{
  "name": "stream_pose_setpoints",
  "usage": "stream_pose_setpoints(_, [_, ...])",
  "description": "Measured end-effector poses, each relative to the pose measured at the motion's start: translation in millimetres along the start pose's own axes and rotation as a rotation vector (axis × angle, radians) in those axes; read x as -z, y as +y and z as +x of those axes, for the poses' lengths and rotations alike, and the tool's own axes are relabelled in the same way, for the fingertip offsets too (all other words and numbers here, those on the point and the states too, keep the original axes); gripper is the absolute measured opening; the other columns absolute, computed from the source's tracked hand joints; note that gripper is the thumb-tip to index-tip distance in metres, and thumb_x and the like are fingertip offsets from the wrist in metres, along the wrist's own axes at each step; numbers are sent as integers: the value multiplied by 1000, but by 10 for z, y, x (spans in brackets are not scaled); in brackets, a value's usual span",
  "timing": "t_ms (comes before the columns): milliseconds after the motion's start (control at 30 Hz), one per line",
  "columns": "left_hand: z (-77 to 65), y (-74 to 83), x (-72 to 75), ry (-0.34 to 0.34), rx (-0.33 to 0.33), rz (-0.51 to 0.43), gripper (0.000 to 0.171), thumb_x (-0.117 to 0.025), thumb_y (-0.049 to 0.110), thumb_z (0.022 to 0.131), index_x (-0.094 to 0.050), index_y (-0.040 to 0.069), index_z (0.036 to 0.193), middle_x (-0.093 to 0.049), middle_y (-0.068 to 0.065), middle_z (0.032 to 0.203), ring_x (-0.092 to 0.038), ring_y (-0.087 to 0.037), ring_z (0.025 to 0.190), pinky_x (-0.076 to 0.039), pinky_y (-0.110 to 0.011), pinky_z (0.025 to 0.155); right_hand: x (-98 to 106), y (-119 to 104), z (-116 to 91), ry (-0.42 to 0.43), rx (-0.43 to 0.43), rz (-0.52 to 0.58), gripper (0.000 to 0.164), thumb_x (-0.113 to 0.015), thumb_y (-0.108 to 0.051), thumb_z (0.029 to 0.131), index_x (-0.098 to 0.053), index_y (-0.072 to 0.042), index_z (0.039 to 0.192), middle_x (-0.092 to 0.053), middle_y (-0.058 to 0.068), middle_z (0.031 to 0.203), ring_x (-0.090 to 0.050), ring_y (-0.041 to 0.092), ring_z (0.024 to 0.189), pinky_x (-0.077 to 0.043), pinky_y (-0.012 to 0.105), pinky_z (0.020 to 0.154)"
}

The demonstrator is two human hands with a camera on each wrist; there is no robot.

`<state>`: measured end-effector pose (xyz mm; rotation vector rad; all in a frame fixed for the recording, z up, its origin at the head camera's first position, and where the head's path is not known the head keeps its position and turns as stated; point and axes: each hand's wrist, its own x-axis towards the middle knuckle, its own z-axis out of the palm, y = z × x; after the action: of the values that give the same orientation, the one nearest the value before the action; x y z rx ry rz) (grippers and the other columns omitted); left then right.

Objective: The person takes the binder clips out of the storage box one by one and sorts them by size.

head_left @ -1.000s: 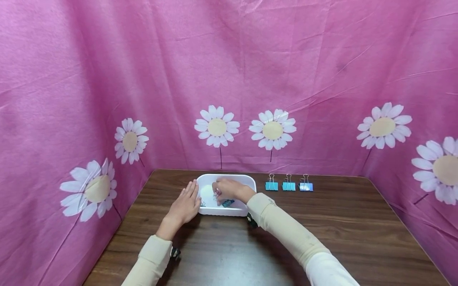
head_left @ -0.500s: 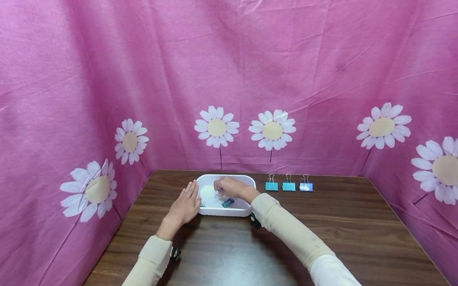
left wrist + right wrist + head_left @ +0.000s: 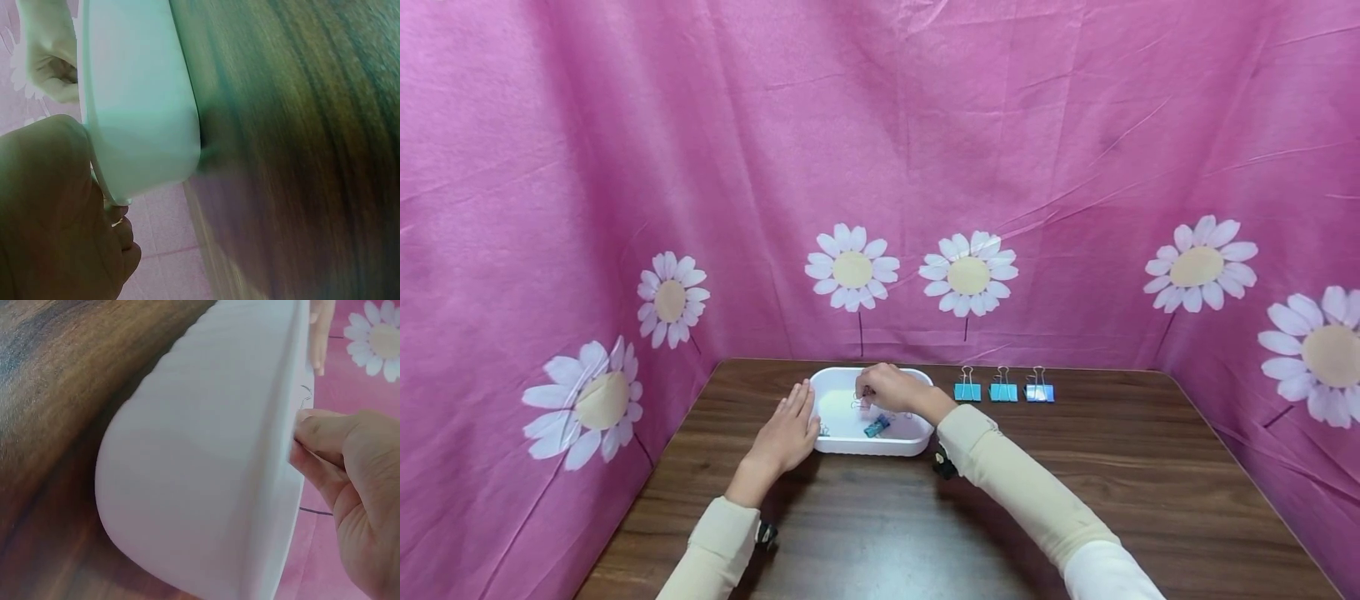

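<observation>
A white tray [image 3: 872, 447] stands at the back of the table. My left hand [image 3: 786, 429] rests along its left rim with straight fingers. Over the tray, my right hand [image 3: 897, 392] pinches a binder clip, whose wire handle [image 3: 856, 405] pokes out past the fingertips; its body is hidden by the fingers. In the right wrist view, thumb and forefinger close together just above the rim, with wire [image 3: 305, 399] showing beyond them. A blue-green binder clip [image 3: 877, 427] lies in the tray below this hand. Another clip [image 3: 824, 431] sits at the left end, partly covered.
Right of the tray, three binder clips stand in a row with handles up: a teal one [image 3: 967, 392], a second teal one [image 3: 1003, 392] and a shinier blue one [image 3: 1040, 392]. A pink curtain [image 3: 910, 125] with daisies hangs behind the wooden table [image 3: 880, 533].
My right hand has risen and shifted slightly right over the tray, bringing the pinched clip up with it. More of the clip lying beneath shows now. My left hand has stayed on the rim.
</observation>
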<state>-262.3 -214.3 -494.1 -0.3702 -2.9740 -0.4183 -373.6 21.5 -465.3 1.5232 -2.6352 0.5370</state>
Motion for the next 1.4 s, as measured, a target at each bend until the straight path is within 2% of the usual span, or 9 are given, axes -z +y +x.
stream_pose_setpoints(300, [-2, 6, 17, -10, -6, -7, 62, -43, 22, 111, -32, -12, 161, -26, -26, 174, -26, -45, 162, -26, -57, 134, 170, 40, -116, 51, -17, 11, 20, -69, 3, 97, -84, -8, 105, -81, 3, 103, -77, 15, 96, -65, 29, 87])
stream_pose_setpoints(433, [-3, -1, 5, 7, -14, -11, 61, -44, 20, 110, -35, -13, 160, -29, -28, 172, -28, -47, 161, -27, -59, 133, 222, 63, -165, 66, -33, 3, 19, -70, 2, 97, -84, -10, 104, -81, 2, 103, -76, 14, 95, -65, 29, 87])
stream_pose_setpoints(733, [3, -14, -5, -22, 10, 0, 61, -43, 23, 113, -31, -11, 162, -25, -25, 174, -24, -43, 163, -24, -57, 135, 360, 63, -324, 90, -65, -13, 10, -75, -5, 98, -83, -10, 102, -80, 2, 103, -76, 14, 92, -64, 27, 83])
stream_pose_setpoints(900, [-8, -1, 6, -7, 0, 5, 60, -43, 22, 113, -32, -12, 161, -27, -27, 173, -26, -44, 162, -26, -58, 134, 440, 63, -434, 106, -85, -21, 10, -76, -5, 96, -82, -10, 102, -80, 2, 104, -76, 15, 92, -64, 28, 83])
stream_pose_setpoints(1200, [-22, -7, -26, 21, -14, -5, 59, -42, 21, 113, -34, -12, 160, -28, -27, 173, -27, -44, 162, -27, -58, 133, 579, 130, -664, 151, -105, 16, 10, -74, -3, 96, -80, -10, 99, -79, 2, 101, -74, 13, 87, -63, 24, 76])
stream_pose_setpoints(1400, [-32, -14, -27, 16, -13, -16, 58, -40, 20, 113, -33, -12, 161, -26, -27, 173, -26, -45, 162, -26, -58, 134, 674, 193, -848, 196, -107, 30, 11, -73, -1, 95, -80, -10, 96, -79, 1, 97, -72, 10, 81, -60, 21, 69])
